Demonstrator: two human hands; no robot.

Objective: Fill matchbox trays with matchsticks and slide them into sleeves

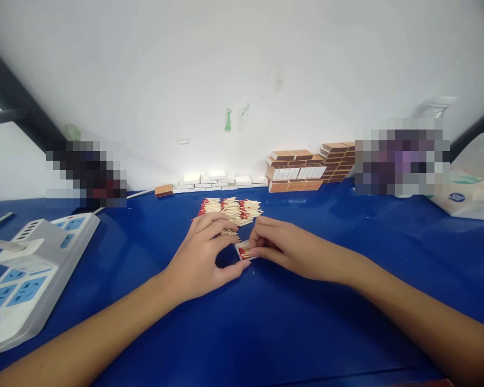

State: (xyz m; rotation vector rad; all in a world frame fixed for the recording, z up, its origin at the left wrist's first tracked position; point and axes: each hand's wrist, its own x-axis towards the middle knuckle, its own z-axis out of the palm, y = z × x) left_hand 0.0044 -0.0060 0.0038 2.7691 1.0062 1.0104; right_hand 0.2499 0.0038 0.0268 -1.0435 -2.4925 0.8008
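Observation:
A small white matchbox tray [239, 254] lies on the blue table with red-headed matches [245, 252] in it. My left hand [204, 258] curves around the tray's left end, thumb at its near edge and index finger at its far side. My right hand [280, 244] is closed in a pinch over the tray's right end, its fingertips on the matchsticks there; the exact grip is partly hidden. Just beyond my left fingers are piles of loose matches [230, 208], heads mostly to the left, partly covered by that hand.
White trays [213, 181] are stacked along the wall, beside a single brown matchbox [163, 191]. Stacks of brown matchboxes [296, 185] stand further right. A white power strip [56, 290] with a plug lies at left, a plastic tissue pack [468, 196] at far right. Two areas are pixelated.

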